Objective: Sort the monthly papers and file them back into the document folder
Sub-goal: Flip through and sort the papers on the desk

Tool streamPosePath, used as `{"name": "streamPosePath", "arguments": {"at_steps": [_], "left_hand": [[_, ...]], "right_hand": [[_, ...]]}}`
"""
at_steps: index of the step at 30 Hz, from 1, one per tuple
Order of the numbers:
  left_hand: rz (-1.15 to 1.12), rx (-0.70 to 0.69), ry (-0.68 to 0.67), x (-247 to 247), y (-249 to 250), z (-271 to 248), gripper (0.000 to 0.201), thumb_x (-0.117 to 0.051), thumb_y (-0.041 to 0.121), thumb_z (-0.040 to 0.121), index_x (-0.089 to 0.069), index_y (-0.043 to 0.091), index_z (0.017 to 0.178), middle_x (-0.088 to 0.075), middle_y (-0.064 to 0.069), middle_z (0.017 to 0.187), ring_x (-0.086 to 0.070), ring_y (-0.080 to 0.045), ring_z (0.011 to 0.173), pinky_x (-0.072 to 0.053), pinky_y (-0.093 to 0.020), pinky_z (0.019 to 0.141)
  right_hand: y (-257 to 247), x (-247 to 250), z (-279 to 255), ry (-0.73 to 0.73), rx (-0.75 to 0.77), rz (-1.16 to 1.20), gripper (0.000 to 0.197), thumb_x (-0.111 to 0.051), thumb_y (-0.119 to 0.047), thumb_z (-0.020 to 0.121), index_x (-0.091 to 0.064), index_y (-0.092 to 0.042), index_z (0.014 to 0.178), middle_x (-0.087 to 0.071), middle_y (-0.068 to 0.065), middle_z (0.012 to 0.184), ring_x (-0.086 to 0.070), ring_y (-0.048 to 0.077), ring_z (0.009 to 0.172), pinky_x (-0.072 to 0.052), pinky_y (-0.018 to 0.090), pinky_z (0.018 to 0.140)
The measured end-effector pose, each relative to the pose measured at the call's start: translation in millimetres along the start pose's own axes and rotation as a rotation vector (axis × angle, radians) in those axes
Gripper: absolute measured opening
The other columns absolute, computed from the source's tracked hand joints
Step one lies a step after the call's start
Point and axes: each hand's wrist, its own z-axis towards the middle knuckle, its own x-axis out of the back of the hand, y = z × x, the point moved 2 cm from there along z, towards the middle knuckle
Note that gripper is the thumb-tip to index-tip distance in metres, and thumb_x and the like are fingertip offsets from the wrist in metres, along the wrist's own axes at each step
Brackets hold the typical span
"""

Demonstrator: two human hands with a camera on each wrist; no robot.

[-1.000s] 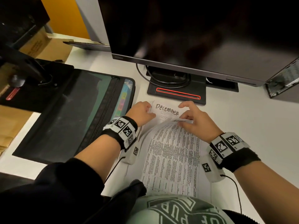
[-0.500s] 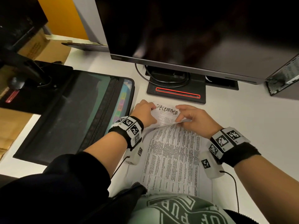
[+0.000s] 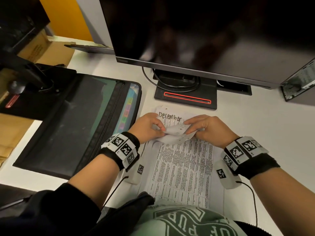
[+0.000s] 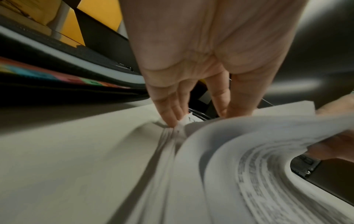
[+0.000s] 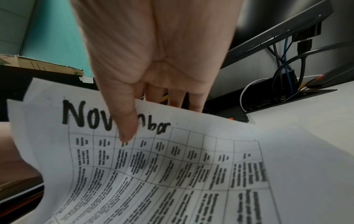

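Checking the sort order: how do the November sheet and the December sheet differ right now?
The November sheet is lifted and curled, pinched by the right hand; the December sheet lies flat on the desk beneath. Their handwritten headings name different months. Both are white, with printed tables.

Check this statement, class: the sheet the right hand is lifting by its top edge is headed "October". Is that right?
Not quite. The right hand does pinch the top edge of a sheet, but the right wrist view shows it headed "November", not "October". The rest stands.

Monitor stand (image 3: pixel 185 97) just beyond papers (image 3: pixel 184 169)
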Motion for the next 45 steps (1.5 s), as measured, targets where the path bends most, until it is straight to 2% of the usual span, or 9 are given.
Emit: {"name": "streamPosePath", "arguments": {"at_steps": [9,12,17,24,27,32,36,40,45], "left_hand": [[0.186,-0.110,0.194,-0.8,5.3,-1.2,0.006,-0.069,0.013,0.081,-0.073,0.015,0.085,-0.045,0.001,0.135,-0.038,-0.017,0.124,-0.022,-0.016,0.096],[0.168,-0.150,0.251,0.0,7.6,-4.5,0.005,-0.069,0.012,0.081,-0.073,0.013,0.085,-0.051,0.003,0.117,-0.044,-0.015,0.113,-0.030,-0.019,0.092],[-0.114,-0.042,0.242,1.1,8.0,-5.8,0.013,-0.068,0.010,0.083,-0.061,0.020,0.079,-0.057,0.008,0.086,-0.055,-0.008,0.075,-0.046,-0.017,0.071],[-0.463,0.053,0.193,4.6,8.9,-5.4,0.041,-0.070,-0.001,0.077,-0.050,0.021,0.105,-0.056,0.004,0.077,-0.054,-0.008,0.073,-0.044,-0.006,0.068],[-0.459,0.026,0.097,3.2,6.9,-4.6,0.039,-0.071,-0.003,0.077,-0.057,0.018,0.107,-0.058,-0.006,0.086,-0.054,-0.015,0.078,-0.047,-0.014,0.075],[-0.453,0.039,0.034,5.4,5.5,-5.6,0.017,-0.067,0.014,0.085,-0.067,0.013,0.101,-0.067,0.002,0.093,-0.059,-0.010,0.087,-0.047,-0.019,0.082],[-0.281,0.107,0.237,13.3,-7.9,6.2,0.016,-0.062,0.020,0.088,-0.068,0.016,0.102,-0.065,0.002,0.099,-0.058,-0.012,0.089,-0.049,-0.032,0.089],[0.044,0.071,0.161,5.2,-6.5,19.1,0.036,-0.066,0.021,0.084,-0.059,0.014,0.119,-0.057,-0.004,0.116,-0.056,-0.017,0.095,-0.043,-0.025,0.084],[0.119,0.046,0.169,1.6,-2.8,25.4,0.027,-0.071,0.023,0.080,-0.063,0.014,0.104,-0.054,-0.004,0.112,-0.052,-0.015,0.096,-0.039,-0.023,0.081]], "right_hand": [[-4.2,6.5,-1.1,-0.001,-0.041,0.017,0.030,-0.068,0.004,0.075,-0.075,-0.025,0.084,-0.040,-0.017,0.132,-0.034,0.004,0.124,-0.025,0.023,0.105],[-5.6,7.9,0.8,-0.021,-0.045,0.011,0.032,-0.067,0.005,0.075,-0.074,-0.025,0.082,-0.038,-0.016,0.135,-0.032,0.003,0.127,-0.025,0.023,0.106],[-6.2,5.9,7.1,-0.006,-0.056,0.001,0.020,-0.068,-0.005,0.080,-0.071,-0.025,0.080,-0.043,-0.009,0.140,-0.039,0.008,0.126,-0.031,0.027,0.108],[-7.4,6.2,20.6,-0.058,-0.017,-0.114,0.009,-0.067,-0.020,0.084,-0.069,-0.023,0.092,-0.045,-0.010,0.140,-0.035,0.008,0.133,-0.024,0.030,0.113],[-8.9,6.2,20.7,-0.075,-0.012,-0.093,0.010,-0.069,-0.016,0.082,-0.070,-0.022,0.091,-0.053,-0.006,0.134,-0.039,0.010,0.131,-0.024,0.027,0.112],[-7.0,9.8,8.4,-0.036,-0.021,0.052,0.013,-0.072,-0.009,0.078,-0.074,-0.021,0.083,-0.071,-0.001,0.090,-0.065,0.015,0.091,-0.050,0.038,0.090],[-2.7,7.5,-9.7,-0.071,0.028,0.028,0.018,-0.074,-0.008,0.076,-0.075,-0.024,0.083,-0.072,-0.008,0.085,-0.066,0.007,0.083,-0.053,0.029,0.083],[0.1,4.6,-22.1,-0.060,0.054,0.049,0.028,-0.074,-0.003,0.074,-0.074,-0.030,0.081,-0.071,-0.012,0.084,-0.065,0.001,0.084,-0.051,0.017,0.080],[-0.9,3.2,-26.2,-0.030,0.029,0.067,0.027,-0.073,-0.002,0.075,-0.072,-0.028,0.082,-0.070,-0.014,0.085,-0.064,0.001,0.085,-0.049,0.014,0.079]]}}
